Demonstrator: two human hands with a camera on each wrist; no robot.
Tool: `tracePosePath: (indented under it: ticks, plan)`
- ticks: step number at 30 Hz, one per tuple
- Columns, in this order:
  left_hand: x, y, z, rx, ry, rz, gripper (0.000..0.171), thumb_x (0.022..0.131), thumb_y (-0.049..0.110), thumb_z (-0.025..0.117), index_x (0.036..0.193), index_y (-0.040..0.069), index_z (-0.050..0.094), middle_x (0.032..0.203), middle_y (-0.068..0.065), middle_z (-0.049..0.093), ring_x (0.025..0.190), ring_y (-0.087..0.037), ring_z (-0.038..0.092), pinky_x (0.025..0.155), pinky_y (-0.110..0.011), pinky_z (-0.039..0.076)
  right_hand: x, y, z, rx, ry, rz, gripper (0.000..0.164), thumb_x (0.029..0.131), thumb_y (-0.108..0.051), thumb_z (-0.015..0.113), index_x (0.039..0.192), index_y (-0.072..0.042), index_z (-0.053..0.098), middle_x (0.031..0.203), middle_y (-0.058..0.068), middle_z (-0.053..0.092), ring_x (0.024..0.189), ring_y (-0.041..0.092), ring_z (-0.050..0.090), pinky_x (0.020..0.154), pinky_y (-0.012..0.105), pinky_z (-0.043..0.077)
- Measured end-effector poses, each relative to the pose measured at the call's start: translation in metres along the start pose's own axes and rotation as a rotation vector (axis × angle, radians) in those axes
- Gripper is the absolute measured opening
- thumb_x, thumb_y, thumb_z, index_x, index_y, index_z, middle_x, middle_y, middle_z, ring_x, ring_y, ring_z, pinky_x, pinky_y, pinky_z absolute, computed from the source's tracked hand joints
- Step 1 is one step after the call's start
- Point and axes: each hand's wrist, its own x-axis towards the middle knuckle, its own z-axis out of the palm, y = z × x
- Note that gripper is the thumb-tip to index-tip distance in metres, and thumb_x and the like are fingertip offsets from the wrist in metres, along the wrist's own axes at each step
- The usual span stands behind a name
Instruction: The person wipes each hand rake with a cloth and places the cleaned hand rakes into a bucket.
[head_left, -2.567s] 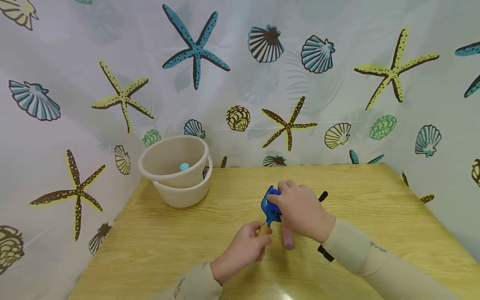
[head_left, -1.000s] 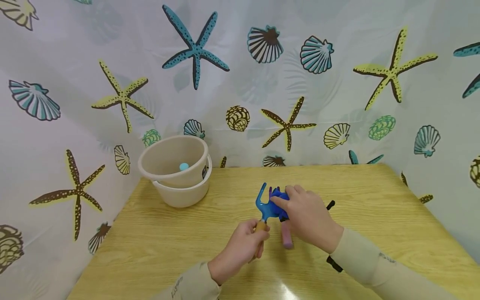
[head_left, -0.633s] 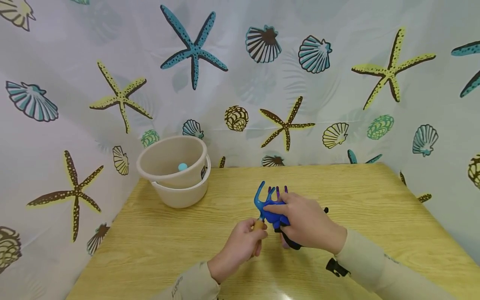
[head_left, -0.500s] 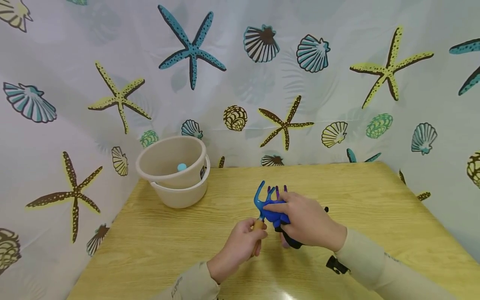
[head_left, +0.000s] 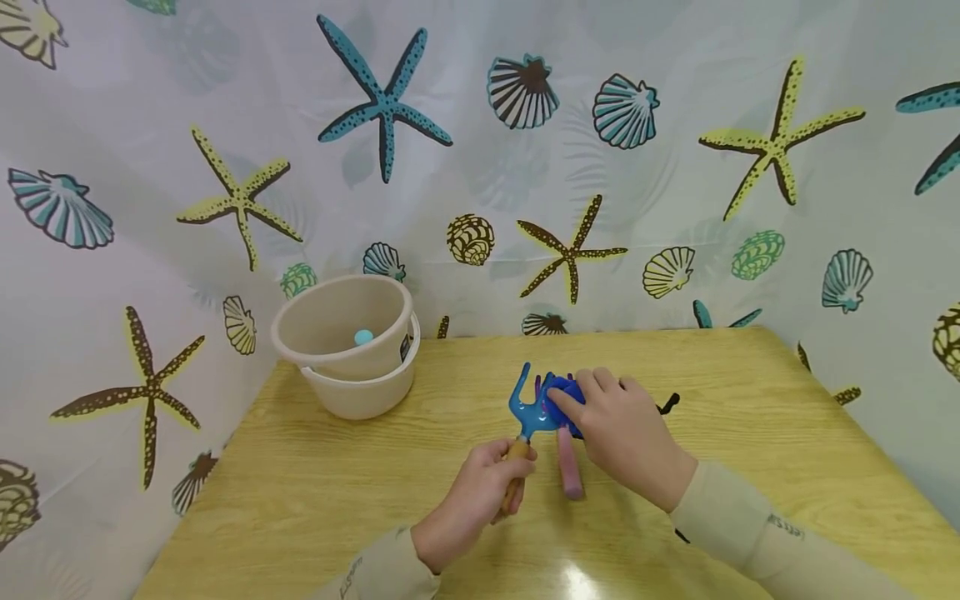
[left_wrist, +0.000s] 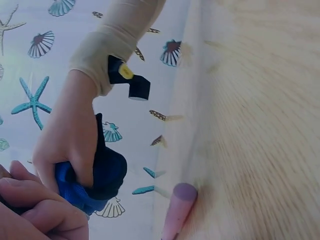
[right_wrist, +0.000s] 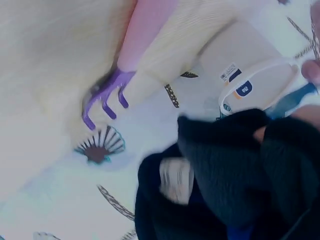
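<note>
Blue hand fork (head_left: 529,417), with a wooden handle (head_left: 519,451), held above the counter (head_left: 322,483), to the right of the bucket (head_left: 362,402) and nearer to the person than it. The left hand (head_left: 482,485) has its grip clamped on the wooden handle, with the fingers wrapped round it; the tines point away from the person, the leftmost one, on the side toward the bucket, being fully exposed. The right hand (head_left: 622,433), farther from the bucket than the left, has its grip clamped on a bunched blue-and-black cloth (head_left: 566,402), which overlaps the side of the fork's head turned away from the bucket. In the right wrist view the cloth shows dark folds and a pale label (right_wrist: 176,180). A second fork (head_left: 570,468), pink in the handle and purple in the tines, lies on the counter to the right of the bucket, beyond the blue one and partly hidden by the cloth in the head view. The bucket itself is beige, with a white carrying handle (head_left: 375,379) lowered around its side; inside it sits a light-blue object (head_left: 363,337), rounded in its visible part. Behind the bucket hangs a pale curtain (head_left: 465,175) printed with starfish and shells
</note>
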Motion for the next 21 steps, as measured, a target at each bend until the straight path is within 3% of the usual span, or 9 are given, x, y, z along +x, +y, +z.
tracePosePath:
  ticks: [3,5,11,16,18,21]
  plan:
    - [-0.002,0.001,-0.001,-0.047,-0.013,0.001,0.018,0.09,0.012,0.055,0.101,-0.002,0.057,0.046,0.004,0.044,0.036,-0.007,0.034,0.031,-0.016,0.024,-0.002,-0.002,-0.002,-0.126,0.039,-0.047,0.044,0.082,-0.023,0.073,0.124,-0.013,0.064,0.104,0.019,0.057,0.088,0.032,0.049,0.064,0.044,0.052]
    - [-0.002,0.001,-0.001,-0.065,-0.016,0.0,0.019,0.089,0.013,0.056,0.101,-0.002,0.057,0.046,0.004,0.044,0.036,-0.007,0.034,0.031,-0.016,0.025,-0.002,-0.004,-0.002,-0.123,0.046,-0.038,0.046,0.081,-0.025,0.074,0.124,-0.013,0.064,0.104,0.02,0.057,0.089,0.033,0.049,0.065,0.044,0.052]
    - [0.0,-0.002,-0.002,-0.039,0.002,-0.003,0.017,0.09,0.011,0.055,0.1,-0.002,0.057,0.046,0.004,0.044,0.035,-0.007,0.035,0.031,-0.017,0.025,0.0,-0.011,-0.002,0.218,-0.022,0.068,0.054,0.069,-0.028,0.081,0.121,-0.018,0.067,0.107,0.018,0.062,0.095,0.029,0.055,0.067,0.046,0.057]
    - [0.002,-0.002,-0.004,0.008,0.042,0.002,0.017,0.091,0.01,0.054,0.102,-0.004,0.057,0.045,0.003,0.045,0.034,-0.009,0.033,0.03,-0.018,0.024,0.005,-0.019,-0.009,0.449,-0.102,0.108,0.051,0.073,-0.015,0.072,0.122,-0.024,0.066,0.099,0.001,0.059,0.08,0.012,0.051,0.058,0.03,0.051]
    - [0.003,-0.002,-0.005,0.009,0.042,0.01,0.018,0.091,0.011,0.054,0.1,-0.004,0.056,0.045,0.002,0.045,0.035,-0.01,0.033,0.031,-0.018,0.025,0.007,-0.021,-0.012,0.563,-0.119,0.11,0.051,0.074,-0.013,0.071,0.123,-0.025,0.065,0.101,-0.003,0.058,0.078,0.008,0.049,0.059,0.028,0.048]
    - [0.006,-0.002,-0.007,-0.012,0.034,0.016,0.019,0.09,0.013,0.054,0.098,-0.004,0.055,0.047,0.002,0.046,0.036,-0.01,0.032,0.031,-0.019,0.025,0.009,-0.023,-0.015,0.638,-0.121,0.099,0.05,0.076,-0.015,0.072,0.125,-0.026,0.064,0.103,-0.007,0.057,0.083,0.007,0.05,0.063,0.028,0.049]
